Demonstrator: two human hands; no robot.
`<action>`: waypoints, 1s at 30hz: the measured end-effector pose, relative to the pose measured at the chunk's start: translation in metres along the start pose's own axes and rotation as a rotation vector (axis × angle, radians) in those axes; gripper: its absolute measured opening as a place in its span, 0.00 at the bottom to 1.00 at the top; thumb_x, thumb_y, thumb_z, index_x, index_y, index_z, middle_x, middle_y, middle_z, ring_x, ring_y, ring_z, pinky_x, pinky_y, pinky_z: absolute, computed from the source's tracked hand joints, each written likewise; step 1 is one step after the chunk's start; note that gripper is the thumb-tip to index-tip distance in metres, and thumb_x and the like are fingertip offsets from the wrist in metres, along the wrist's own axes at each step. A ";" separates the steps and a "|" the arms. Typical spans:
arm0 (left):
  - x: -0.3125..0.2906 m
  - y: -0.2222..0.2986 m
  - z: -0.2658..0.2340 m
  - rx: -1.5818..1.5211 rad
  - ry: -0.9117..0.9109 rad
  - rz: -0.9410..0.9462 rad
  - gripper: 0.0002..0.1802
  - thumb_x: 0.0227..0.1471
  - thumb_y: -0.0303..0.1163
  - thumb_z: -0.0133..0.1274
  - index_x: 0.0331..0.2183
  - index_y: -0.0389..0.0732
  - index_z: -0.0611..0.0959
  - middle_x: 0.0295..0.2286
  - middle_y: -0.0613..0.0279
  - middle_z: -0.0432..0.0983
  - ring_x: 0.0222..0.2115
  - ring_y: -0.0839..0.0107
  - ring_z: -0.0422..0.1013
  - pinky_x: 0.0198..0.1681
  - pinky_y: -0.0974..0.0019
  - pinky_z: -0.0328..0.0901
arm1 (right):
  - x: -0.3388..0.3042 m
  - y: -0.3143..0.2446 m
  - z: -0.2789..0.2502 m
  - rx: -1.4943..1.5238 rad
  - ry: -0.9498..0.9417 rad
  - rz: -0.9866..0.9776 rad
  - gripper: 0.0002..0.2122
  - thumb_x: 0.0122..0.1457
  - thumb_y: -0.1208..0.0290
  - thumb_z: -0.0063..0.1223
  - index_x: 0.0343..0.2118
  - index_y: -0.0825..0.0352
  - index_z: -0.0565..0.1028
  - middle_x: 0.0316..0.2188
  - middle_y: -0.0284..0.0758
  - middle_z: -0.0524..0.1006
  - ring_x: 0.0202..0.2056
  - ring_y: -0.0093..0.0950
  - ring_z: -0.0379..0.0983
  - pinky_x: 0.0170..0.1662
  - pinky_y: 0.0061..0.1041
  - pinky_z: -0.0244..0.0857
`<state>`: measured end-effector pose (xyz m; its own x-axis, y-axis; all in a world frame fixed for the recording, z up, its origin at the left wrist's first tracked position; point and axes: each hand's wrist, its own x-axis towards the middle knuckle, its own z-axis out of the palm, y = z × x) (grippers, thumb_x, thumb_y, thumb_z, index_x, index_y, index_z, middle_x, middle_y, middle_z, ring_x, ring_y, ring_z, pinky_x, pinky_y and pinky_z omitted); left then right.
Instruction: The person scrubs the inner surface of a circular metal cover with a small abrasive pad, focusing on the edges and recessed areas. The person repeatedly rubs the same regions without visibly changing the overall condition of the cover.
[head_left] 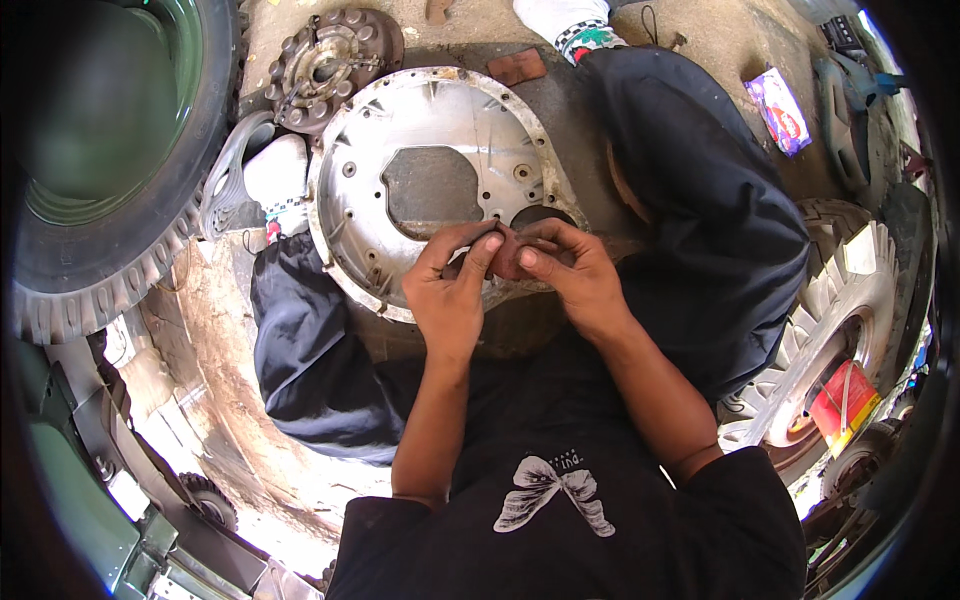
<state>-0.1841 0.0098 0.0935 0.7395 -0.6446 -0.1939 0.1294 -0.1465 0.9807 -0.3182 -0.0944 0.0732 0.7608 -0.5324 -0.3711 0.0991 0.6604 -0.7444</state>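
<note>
My left hand (450, 290) and my right hand (580, 280) meet over the lower edge of a large metal housing (455, 110). Thumbs and fingers of both are closed on a small reddish-brown folded piece (508, 258) that looks like sandpaper. The housing is silvery, round and dish-shaped, with bolt holes round its rim and a big irregular opening in the middle. It lies flat on the ground between my legs. A darker round hole beside my right fingers is partly covered by them.
A rusty clutch pressure plate (335, 65) lies beyond the housing, near a flat reddish-brown scrap (517, 67). A large tyre (110, 290) stands at the left, another wheel (830, 330) at the right. A purple packet (778, 112) lies at the far right.
</note>
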 end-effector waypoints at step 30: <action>-0.006 -0.053 0.002 0.060 -0.114 0.170 0.24 0.54 0.18 0.70 0.53 0.30 0.87 0.47 0.51 0.84 0.45 0.68 0.81 0.51 0.66 0.75 | 0.006 0.031 0.000 -0.132 0.260 -0.024 0.15 0.69 0.71 0.65 0.54 0.74 0.80 0.45 0.35 0.85 0.47 0.24 0.80 0.57 0.27 0.72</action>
<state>-0.1962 0.0197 0.0429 0.6675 -0.7440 -0.0311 -0.0327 -0.0710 0.9969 -0.3108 -0.0775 0.0481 0.5679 -0.6759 -0.4697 0.0176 0.5805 -0.8141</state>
